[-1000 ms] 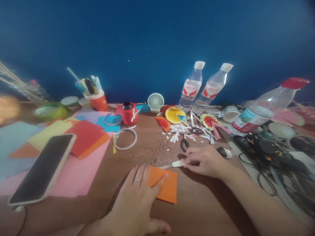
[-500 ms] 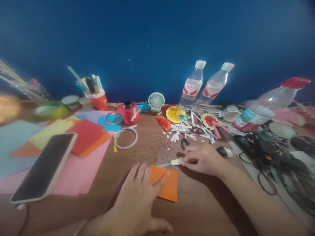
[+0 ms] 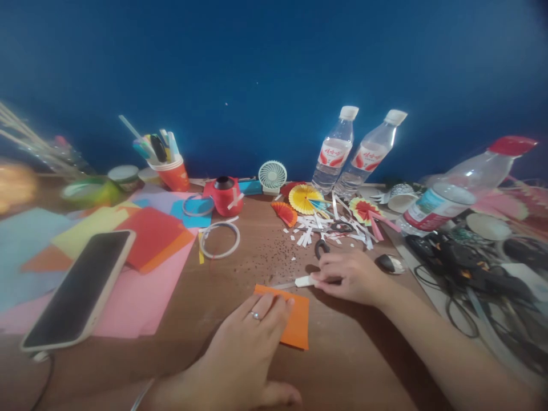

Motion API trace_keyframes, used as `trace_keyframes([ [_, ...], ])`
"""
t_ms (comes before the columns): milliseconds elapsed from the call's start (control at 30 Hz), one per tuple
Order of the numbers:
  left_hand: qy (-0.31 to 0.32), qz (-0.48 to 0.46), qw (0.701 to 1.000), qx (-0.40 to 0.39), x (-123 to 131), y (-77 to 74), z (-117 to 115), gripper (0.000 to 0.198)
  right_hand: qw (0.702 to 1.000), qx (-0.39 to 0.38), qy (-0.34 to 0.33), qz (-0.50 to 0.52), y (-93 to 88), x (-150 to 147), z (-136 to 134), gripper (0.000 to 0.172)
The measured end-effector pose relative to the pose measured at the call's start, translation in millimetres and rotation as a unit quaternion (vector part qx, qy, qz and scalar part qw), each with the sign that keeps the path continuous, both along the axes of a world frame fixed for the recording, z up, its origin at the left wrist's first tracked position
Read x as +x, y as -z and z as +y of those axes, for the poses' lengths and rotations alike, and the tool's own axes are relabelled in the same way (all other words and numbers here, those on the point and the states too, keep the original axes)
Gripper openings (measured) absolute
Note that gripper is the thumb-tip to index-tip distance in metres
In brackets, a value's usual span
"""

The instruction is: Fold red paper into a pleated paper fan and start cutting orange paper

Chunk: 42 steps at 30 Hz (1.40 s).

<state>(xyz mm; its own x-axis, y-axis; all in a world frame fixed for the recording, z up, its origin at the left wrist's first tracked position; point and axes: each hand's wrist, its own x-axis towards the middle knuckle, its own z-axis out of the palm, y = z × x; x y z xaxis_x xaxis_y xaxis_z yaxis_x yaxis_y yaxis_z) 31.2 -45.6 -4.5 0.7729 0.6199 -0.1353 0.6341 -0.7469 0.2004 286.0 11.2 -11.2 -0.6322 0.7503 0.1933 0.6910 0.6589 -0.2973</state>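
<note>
My left hand [image 3: 244, 337] lies with its fingers stretched over an orange piece of paper [image 3: 296, 319], covering the paper's left part. Between the fingertips of my right hand [image 3: 349, 277] is the white handle of a thin-bladed knife [image 3: 305, 281]. The knife's narrow blade points left, close to the paper's upper edge; whether it touches the paper I cannot tell. Just beyond my right hand, black-handled scissors [image 3: 322, 249] lie partly under white paper scraps [image 3: 309, 231].
Coloured paper sheets [image 3: 158, 234] and a phone [image 3: 79, 291] lie at left. Behind are a cup of pens [image 3: 174, 174], a tape roll [image 3: 220, 240], a small fan [image 3: 273, 176] and a yellow paper rosette [image 3: 305, 198]. Bottles [image 3: 331, 154] and tangled cables [image 3: 454, 257] occupy the right.
My left hand has shifted right, its fingers closer together and further over the orange paper. The paper's upper left corner now shows. My right hand and the knife have moved slightly left.
</note>
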Motion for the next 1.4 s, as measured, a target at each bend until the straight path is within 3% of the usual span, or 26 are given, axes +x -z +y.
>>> trace_keyframes([
  [200, 0.018, 0.022, 0.999, -0.016, 3, -4.4, -1, 0.09, 1.0, 0.013, -0.019, 0.009, 0.9, 2, 4, 0.024],
  [433, -0.075, 0.005, 0.996, -0.046, 4, -1.4, -7, 0.097, 0.999, 0.022, -0.018, 0.019, 1.7, 1, 5, 0.028],
  [733, -0.09, 0.009, 0.994, -0.064, 4, 1.3, -8, 0.098, 1.0, -0.021, -0.005, -0.013, 4.4, 2, 7, 0.02],
  [1400, -0.033, 0.016, 0.999, -0.022, 2, 4.7, -7, 0.097, 1.0, -0.015, -0.01, -0.007, -0.7, -9, 11, 0.023],
])
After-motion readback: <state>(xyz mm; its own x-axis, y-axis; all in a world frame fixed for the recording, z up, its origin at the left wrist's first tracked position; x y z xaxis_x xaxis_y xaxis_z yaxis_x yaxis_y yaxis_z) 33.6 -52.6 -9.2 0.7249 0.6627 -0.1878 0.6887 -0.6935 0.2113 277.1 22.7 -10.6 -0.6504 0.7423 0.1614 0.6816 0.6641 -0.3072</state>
